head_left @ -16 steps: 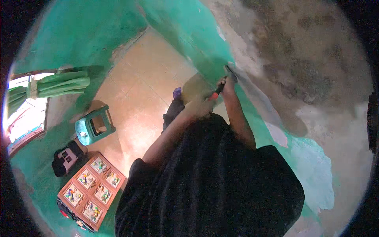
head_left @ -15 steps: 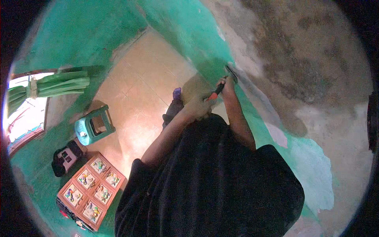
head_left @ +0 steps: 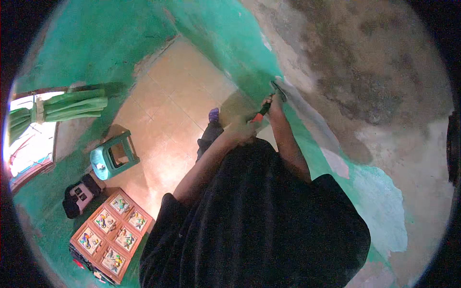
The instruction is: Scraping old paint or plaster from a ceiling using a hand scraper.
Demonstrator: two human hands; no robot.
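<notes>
I am standing in what looks like a room of a home. At the left of the frame, a green curtain (head_left: pixel 72 106) is gathered and tied at a bright window (head_left: pixel 34 139). Below and right of it, a light blue plastic stool (head_left: pixel 102 161) stands on the tiled floor (head_left: pixel 163 105). At the lower left is a wooden cabinet (head_left: pixel 113 231) with colourful figures on its square panels. The walls (head_left: pixel 103 41) are green, with a large bare patch stained grey and brown at the upper right.
</notes>
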